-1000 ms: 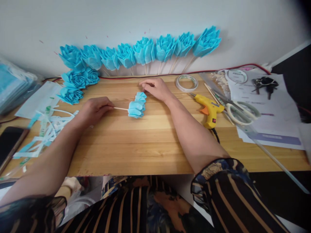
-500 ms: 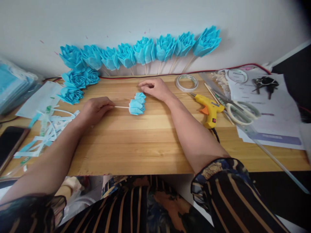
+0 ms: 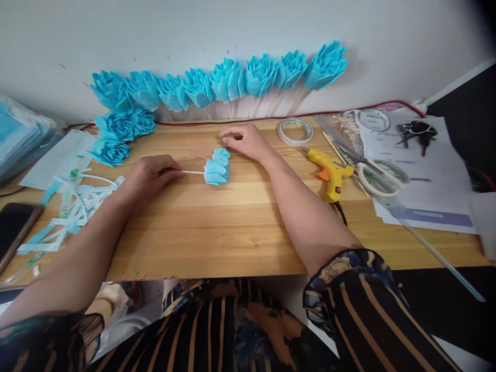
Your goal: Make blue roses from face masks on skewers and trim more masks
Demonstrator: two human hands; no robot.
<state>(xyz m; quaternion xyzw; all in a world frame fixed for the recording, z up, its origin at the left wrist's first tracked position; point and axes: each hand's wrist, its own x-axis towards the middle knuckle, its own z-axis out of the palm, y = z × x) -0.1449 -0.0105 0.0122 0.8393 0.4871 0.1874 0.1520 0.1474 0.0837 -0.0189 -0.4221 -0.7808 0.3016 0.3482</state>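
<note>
Clearly, our pale striped-grain wooden bench [image 3: 217, 232] backs onto a greyish-white wall [image 3: 186, 26]

We have our bare left hand [image 3: 153, 173] clamped, thumb against fingers, on a thin pale wooden stick [image 3: 192, 172]. At its other end is a light-blue pleated fabric flower piece [image 3: 217, 171], nearer the back edge than the front; whether it touches the boards, we cannot tell. Our bare right hand [image 3: 248, 139] curls just beyond it, thumb and fingertips close together, though we cannot tell if they pinch anything.

Along the back edge, eight full blue fabric flowers [image 3: 228, 80] on slim stems lean against the wall, which bears small reddish flecks [image 3: 168, 58]. Three more blue blooms [image 3: 112, 151] lie by the back left corner, and a red-and-black cable [image 3: 186, 124] follows that edge. Towards the left edge we see a clear plastic pack of blue sheets [image 3: 23, 139], a tangle of white and blue strips [image 3: 85, 196] and a dark-screened phone [image 3: 15, 225].

Right of our arm sit a yellow glue gun with an orange trigger [image 3: 329, 173] and white-handled scissors [image 3: 382, 178]. Near the back right corner, black keys [image 3: 418, 129] rest on white printed papers [image 3: 437, 181]. A slim translucent rod [image 3: 437, 253] juts past the front edge, beneath which our dark striped clothing [image 3: 201, 330] shows.
</note>
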